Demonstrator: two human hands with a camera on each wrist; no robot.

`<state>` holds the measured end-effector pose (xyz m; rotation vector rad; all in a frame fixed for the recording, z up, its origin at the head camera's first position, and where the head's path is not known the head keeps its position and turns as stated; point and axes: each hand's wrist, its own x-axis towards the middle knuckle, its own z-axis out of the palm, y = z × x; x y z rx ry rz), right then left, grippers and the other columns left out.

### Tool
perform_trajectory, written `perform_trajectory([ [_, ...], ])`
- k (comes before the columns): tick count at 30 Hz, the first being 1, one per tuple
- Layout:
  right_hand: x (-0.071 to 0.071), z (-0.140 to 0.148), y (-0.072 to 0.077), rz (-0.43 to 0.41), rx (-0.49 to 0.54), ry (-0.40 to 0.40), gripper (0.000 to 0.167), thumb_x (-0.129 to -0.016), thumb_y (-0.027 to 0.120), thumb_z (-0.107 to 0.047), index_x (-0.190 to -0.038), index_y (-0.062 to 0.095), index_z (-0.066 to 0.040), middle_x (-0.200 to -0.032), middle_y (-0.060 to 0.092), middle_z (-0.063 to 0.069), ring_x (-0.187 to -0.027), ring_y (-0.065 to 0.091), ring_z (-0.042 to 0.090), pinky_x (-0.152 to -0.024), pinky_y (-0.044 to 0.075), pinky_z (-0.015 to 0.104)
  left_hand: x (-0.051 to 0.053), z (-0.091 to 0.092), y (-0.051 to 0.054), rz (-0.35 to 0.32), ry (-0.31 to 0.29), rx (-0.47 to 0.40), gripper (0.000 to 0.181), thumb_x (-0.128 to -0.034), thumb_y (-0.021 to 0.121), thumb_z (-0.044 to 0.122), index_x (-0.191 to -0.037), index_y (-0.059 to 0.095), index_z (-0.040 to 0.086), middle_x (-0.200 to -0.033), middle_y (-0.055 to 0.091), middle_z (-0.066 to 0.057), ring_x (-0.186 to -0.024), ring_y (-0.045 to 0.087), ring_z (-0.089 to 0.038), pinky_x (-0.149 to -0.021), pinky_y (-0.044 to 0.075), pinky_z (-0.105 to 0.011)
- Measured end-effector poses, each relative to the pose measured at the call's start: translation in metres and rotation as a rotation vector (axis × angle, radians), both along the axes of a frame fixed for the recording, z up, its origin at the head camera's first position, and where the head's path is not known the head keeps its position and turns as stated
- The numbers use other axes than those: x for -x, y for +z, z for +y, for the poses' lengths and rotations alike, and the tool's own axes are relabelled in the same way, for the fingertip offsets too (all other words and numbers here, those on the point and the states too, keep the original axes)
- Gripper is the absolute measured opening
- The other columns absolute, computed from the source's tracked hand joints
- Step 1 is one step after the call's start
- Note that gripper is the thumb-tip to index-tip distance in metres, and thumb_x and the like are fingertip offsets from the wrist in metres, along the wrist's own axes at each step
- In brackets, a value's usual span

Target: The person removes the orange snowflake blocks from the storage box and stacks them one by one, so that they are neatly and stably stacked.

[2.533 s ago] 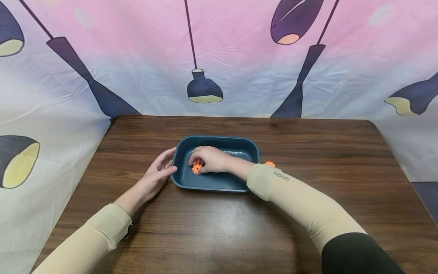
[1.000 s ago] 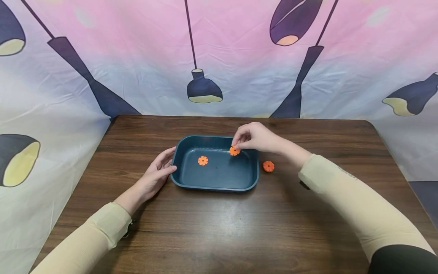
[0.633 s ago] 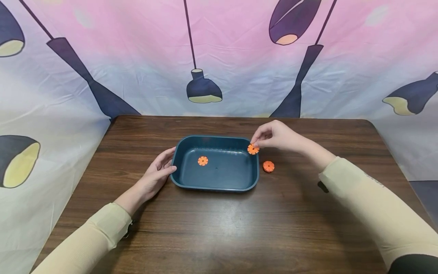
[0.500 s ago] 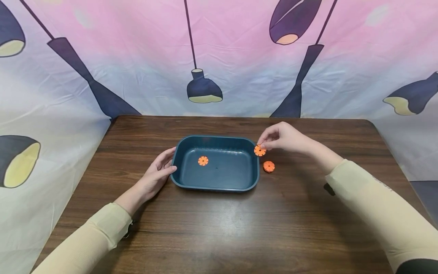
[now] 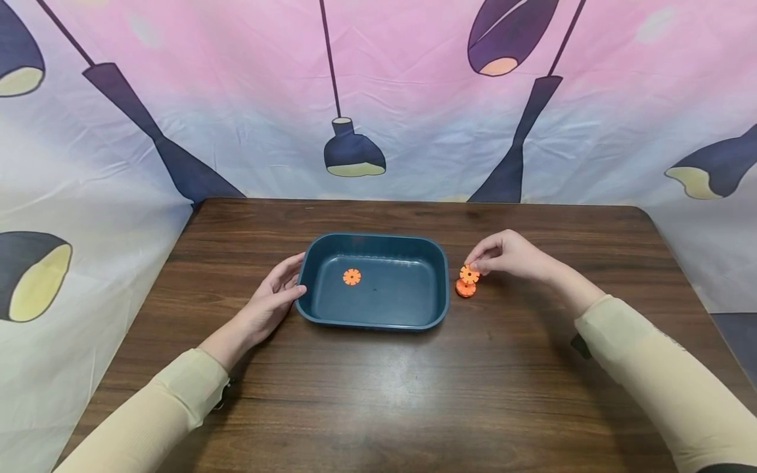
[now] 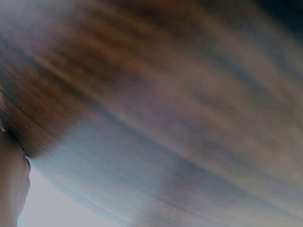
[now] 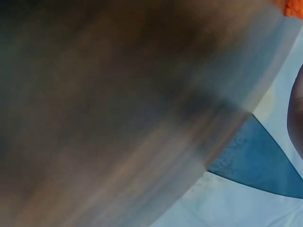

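Observation:
In the head view my left hand (image 5: 272, 305) holds the left end of a dark blue rectangular tray (image 5: 372, 326), its thumb over the rim and its fingers along the outer wall. One flat orange notched plastic disc (image 5: 351, 276) lies inside the tray. Beyond the tray's right end, my right hand (image 5: 508, 255) pinches another orange notched disc (image 5: 470, 273) between thumb and fingers. Just below that one sits a small stack of orange discs (image 5: 465, 290) on the table; whether they touch I cannot tell. A bit of orange (image 7: 294, 8) shows at the right wrist view's corner.
Under everything is a brown wood-grain table (image 5: 378, 394). Behind it hangs a pink and pale blue cloth (image 5: 266, 85) printed with dark lamps. Both wrist views are mostly blurred tabletop.
My right hand reached into the tray, came up pinching an orange disc, and carried it right past the rim to just above the stack. The left hand stayed on the tray.

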<state>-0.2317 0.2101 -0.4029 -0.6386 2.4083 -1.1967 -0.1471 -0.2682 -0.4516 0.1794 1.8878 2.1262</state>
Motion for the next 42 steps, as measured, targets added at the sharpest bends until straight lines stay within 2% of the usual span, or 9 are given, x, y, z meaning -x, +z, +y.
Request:
perform_trajectory([
  [8, -0.005, -0.002, -0.007, -0.029, 0.034, 0.023, 0.012, -0.096, 0.075, 0.001, -0.106, 0.081, 0.005, -0.089, 0.077, 0.016, -0.071, 0.063, 0.004, -0.07, 0.059, 0.027, 0.002, -0.001, -0.002, 0.013, -0.006, -0.01, 0.057, -0.1065, 0.053, -0.001, -0.158, 0.041, 0.018, -0.147, 0.049, 0.015, -0.135, 0.048, 0.0, -0.108, 0.045, -0.012],
  [21, -0.004, -0.002, -0.013, -0.09, 0.042, 0.022, 0.014, -0.097, 0.072, 0.003, -0.108, 0.078, 0.01, -0.094, 0.078, 0.018, -0.074, 0.066, 0.003, -0.071, 0.06, 0.025, 0.002, 0.0, 0.001, 0.0, -0.006, 0.013, 0.059, -0.1067, 0.054, 0.001, -0.161, 0.037, 0.017, -0.149, 0.046, 0.014, -0.136, 0.047, 0.002, -0.109, 0.044, -0.011],
  [32, -0.003, -0.002, -0.018, -0.109, 0.033, 0.024, 0.016, -0.096, 0.074, 0.002, -0.109, 0.078, 0.01, -0.096, 0.079, 0.017, -0.074, 0.066, 0.002, -0.072, 0.061, 0.024, 0.001, -0.001, 0.001, -0.004, -0.005, 0.018, 0.058, -0.1069, 0.055, 0.002, -0.16, 0.038, 0.018, -0.15, 0.046, 0.015, -0.137, 0.047, 0.002, -0.109, 0.044, -0.011],
  [36, -0.003, -0.003, -0.015, -0.103, 0.03, 0.001, 0.016, -0.096, 0.074, 0.001, -0.109, 0.078, 0.009, -0.096, 0.079, 0.016, -0.075, 0.067, 0.001, -0.073, 0.061, 0.023, 0.0, 0.0, 0.001, -0.003, -0.007, 0.017, 0.058, -0.1069, 0.055, 0.002, -0.16, 0.039, 0.018, -0.149, 0.046, 0.015, -0.136, 0.047, 0.002, -0.109, 0.044, -0.011],
  [42, -0.001, -0.01, -0.001, -0.058, 0.018, -0.023, 0.017, -0.095, 0.076, 0.0, -0.11, 0.078, 0.008, -0.1, 0.08, 0.019, -0.078, 0.071, 0.004, -0.076, 0.061, 0.023, 0.0, 0.0, 0.001, 0.002, -0.005, 0.008, 0.057, -0.1068, 0.054, 0.001, -0.159, 0.04, 0.019, -0.148, 0.047, 0.015, -0.135, 0.048, 0.002, -0.108, 0.044, -0.011],
])
